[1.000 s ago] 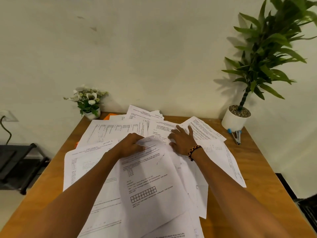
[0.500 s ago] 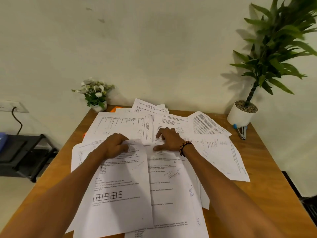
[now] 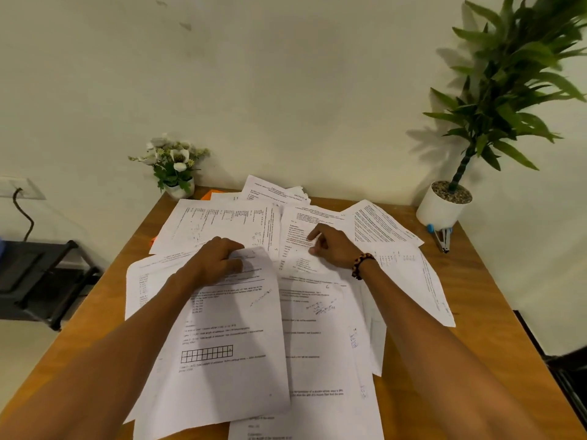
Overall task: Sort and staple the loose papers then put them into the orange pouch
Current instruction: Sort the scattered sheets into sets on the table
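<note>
Hands: two (image 3: 219,258) (image 3: 333,249) gripping loose papers (image 3: 317,344).

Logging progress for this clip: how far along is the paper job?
Nothing looks finished. The loose papers lie spread across the table; both hands, left hand and right hand, sort them. The stapler sits untouched, and the orange pouch is mostly buried.

Plain off-white wall (image 3: 286,90) stood behind wooden table (image 3: 495,328), few small marks high up. Wall socket (image 3: 19,187) at left had dark cable (image 3: 23,214) hanging toward black shelf unit (image 3: 41,277). Pale floor (image 3: 19,354) showed below shelf. Light was soft, warm.
</note>
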